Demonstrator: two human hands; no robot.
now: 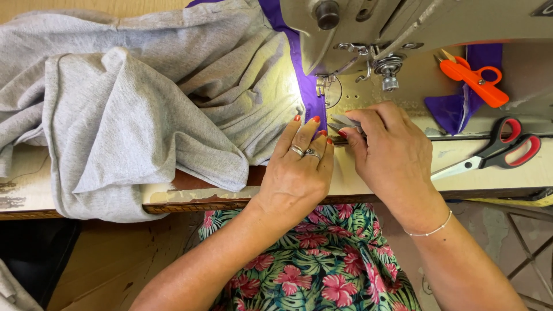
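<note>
A person's left hand (299, 167) lies flat, fingers extended, pressing grey knit fabric (173, 98) and its purple trim (308, 92) to the sewing table (368, 178), just in front of the sewing machine's (426, 26) presser foot (324, 83). The right hand (391, 150) is curled closed, pinching a small grey metal tool (344, 122) at the seam. The garment spreads toward the table's left edge; it looks soft, light and stretchy, best gripped near the trimmed edge. Orange snips (472, 78) and red-handled scissors (495, 151) rest toward the right edge.
</note>
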